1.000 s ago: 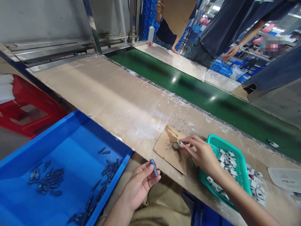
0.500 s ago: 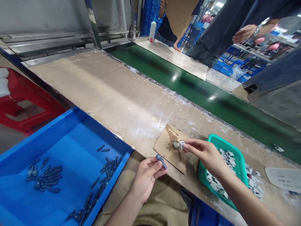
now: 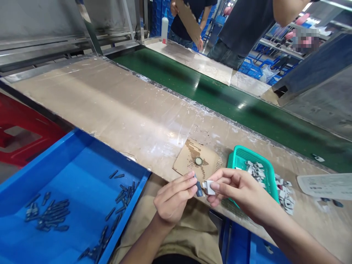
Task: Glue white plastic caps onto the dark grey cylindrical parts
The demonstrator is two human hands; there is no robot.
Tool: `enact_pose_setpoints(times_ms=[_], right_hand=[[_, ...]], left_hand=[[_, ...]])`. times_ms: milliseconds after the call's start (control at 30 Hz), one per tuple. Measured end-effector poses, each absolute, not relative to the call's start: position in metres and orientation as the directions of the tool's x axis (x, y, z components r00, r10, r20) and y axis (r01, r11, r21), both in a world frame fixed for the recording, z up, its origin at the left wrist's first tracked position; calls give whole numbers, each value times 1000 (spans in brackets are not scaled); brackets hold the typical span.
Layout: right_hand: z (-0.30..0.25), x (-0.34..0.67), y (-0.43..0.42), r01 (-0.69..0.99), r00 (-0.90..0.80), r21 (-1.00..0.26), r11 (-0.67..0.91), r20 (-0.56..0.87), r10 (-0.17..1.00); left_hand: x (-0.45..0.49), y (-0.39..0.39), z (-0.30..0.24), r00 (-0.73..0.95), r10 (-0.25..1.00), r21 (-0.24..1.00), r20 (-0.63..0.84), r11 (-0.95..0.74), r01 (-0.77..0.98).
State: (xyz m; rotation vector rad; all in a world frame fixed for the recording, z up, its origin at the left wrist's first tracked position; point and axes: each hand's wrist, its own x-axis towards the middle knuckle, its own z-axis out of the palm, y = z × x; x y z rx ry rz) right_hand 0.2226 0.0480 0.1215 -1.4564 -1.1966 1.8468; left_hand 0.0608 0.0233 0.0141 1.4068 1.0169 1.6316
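Between the fingers of my left hand (image 3: 174, 198) is a small dark blue plastic piece (image 3: 198, 187). My right hand (image 3: 236, 187) pinches a small white plastic block (image 3: 209, 187) with a narrow tip that points at the blue piece. The two parts are very close; whether they touch I cannot tell. Just beyond them a bottle cap (image 3: 198, 161) rests on a stained cardboard square (image 3: 183, 161). Beside my right hand stands a green basket (image 3: 271, 172) of similar white blocks, and more white blocks (image 3: 286, 198) lie to its right on the table.
A large blue bin (image 3: 82, 165) with many dark blue pieces is at the left. Past the brown worktable (image 3: 110, 99) runs a green conveyor belt (image 3: 178, 73). Two people stand across it, near a white bottle (image 3: 164, 29). A red stool (image 3: 33, 124) is at far left.
My right hand has brought the white block from the bottle cap back to the blue piece in my left hand. My left fingers have turned the blue piece more upright. The view has shifted slightly.
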Motion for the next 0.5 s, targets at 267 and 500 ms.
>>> enact_pose_setpoints(times_ms=[267,500], right_hand=[[124,224,51,167,-351,-839,-518,-541,764],[101,226,69,126,-301,-895,-428,-445,843]], left_hand=[[44,33,22,180,913,930,367,-363,-55],[55,48,45,86,985,973,151,-133,-189]])
